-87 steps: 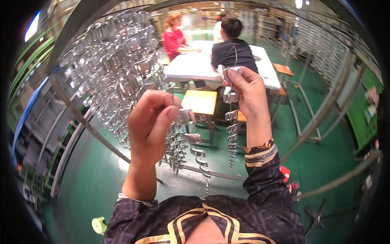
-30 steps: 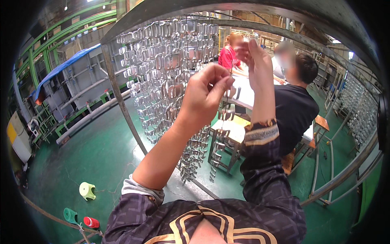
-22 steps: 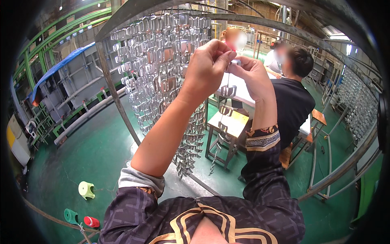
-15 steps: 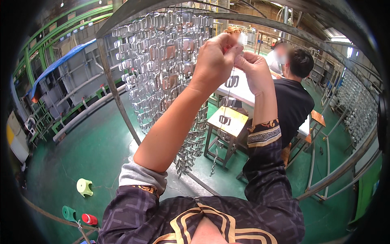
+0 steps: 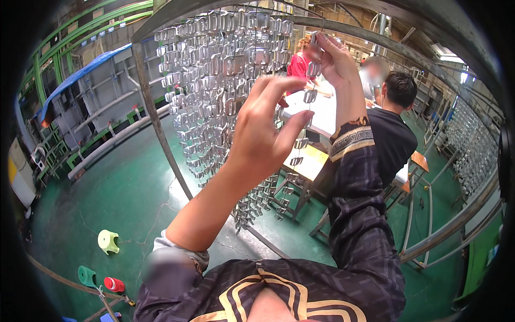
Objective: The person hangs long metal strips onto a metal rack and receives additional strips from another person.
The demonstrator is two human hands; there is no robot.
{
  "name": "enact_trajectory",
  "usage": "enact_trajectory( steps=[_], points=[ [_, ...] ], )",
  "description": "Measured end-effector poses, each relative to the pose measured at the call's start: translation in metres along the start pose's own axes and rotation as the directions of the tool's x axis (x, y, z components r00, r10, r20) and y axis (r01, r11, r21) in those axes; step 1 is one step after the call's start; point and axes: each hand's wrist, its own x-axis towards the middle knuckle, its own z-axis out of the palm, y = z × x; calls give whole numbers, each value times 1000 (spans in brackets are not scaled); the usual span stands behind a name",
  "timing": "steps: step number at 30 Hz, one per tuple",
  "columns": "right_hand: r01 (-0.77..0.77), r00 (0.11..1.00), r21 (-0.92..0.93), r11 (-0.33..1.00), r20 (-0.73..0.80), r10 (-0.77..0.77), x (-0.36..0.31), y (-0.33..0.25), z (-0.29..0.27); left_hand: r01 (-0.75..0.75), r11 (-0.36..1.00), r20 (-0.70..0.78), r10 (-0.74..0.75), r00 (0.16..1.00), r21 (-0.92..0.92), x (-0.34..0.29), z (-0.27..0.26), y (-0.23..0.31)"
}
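A single strand of small silvery metal buckle-like pieces (image 5: 309, 96) hangs down in front of me, its pieces spaced along a thin line. High up, my right hand (image 5: 339, 63) pinches the top of this strand between thumb and fingers, just below the metal bar (image 5: 343, 28). My left hand (image 5: 257, 123) is open beside the strand, thumb and fingers apart in a wide curve. Whether its thumb tip touches a piece is unclear. Many similar strands (image 5: 214, 80) hang close together to the left, behind my left hand.
A wooden-topped stool (image 5: 308, 162) stands below the strand. Beyond it, people sit at a white table (image 5: 324, 114), one in black (image 5: 389, 129) at the right. More strands (image 5: 464, 142) hang far right. A yellow stool (image 5: 108, 242) and red jug (image 5: 113, 284) are on the floor at left.
My hands have moved apart. The left has come down and opened; the right has risen toward the bar with the strand's top, and the strand has risen with it.
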Motion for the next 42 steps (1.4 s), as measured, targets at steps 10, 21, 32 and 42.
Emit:
enact_trajectory(
  steps=[10, 21, 32, 42],
  points=[
    [-113, 983, 80, 990, 154, 100, 52, 14, -10, 231, 973, -84, -232, 969, -16, -67, -86, 8],
    [-179, 945, 89, 980, 293, 146, 68, 33, -18, 533, 844, -356, -482, 801, 58, -130, -164, -26],
    [-266, 955, 208, 941, 186, 230, 59, 33, -42, 732, 678, -525, -597, 607, 75, -199, -239, -39],
    [446, 433, -888, 116, 101, -896, -139, 40, 82, 852, 521, -540, -703, 462, 51, -270, -414, -155]
  ],
)
